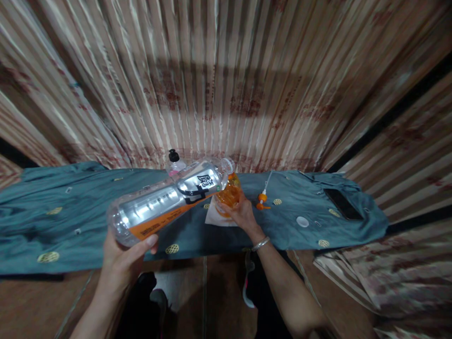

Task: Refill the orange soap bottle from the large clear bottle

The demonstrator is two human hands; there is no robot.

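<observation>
My left hand (129, 254) is wrapped round the base of a large clear plastic bottle (155, 209) with a silver and orange label. That bottle is tilted, its neck pointing right and up, with its mouth over a smaller bottle (229, 192) of orange colour. My right hand (243, 212) grips the orange bottle, which stands on a white cloth or tissue (213, 216). Whether liquid passes between the two cannot be made out. To the right lies an orange pump dispenser top (262, 200) with its white tube.
A teal patterned cloth (88, 197) covers the narrow table. Behind the large bottle stands a bottle with a black cap (173, 157). A white round lid (302, 221) and a black phone (342, 204) lie on the right. A pleated curtain (219, 84) hangs behind the table.
</observation>
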